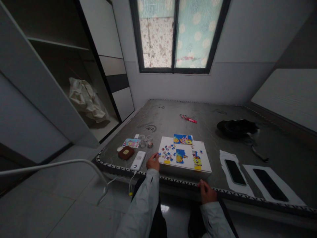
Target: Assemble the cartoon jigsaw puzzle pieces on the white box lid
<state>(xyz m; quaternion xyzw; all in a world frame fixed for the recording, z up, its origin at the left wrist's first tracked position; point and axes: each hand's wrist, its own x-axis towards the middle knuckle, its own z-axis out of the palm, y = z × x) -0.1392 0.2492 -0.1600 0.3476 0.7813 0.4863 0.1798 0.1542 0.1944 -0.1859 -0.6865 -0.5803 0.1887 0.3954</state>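
A white box [184, 169] lies near the bed's front edge, with a jigsaw puzzle on its top. Several loose puzzle pieces [168, 154] are spread over its left part. Joined sections, a blue-and-yellow one [181, 156] and a yellow one [197, 159], lie farther right. My left hand [153, 162] is at the box's left edge, fingers drawn together beside a small bluish piece; whether it grips that piece is unclear. Below the box's front right corner, my right hand [207, 193] has its fingers pinched together. Anything between them is too small to make out.
A picture card [183, 139] lies at the box's back edge. Left of it are clear small containers [146, 141], a brown case [126, 153] and a cabled white power bank [138, 161]. Two phones [235, 172] lie right; a black bag [237, 128] sits behind.
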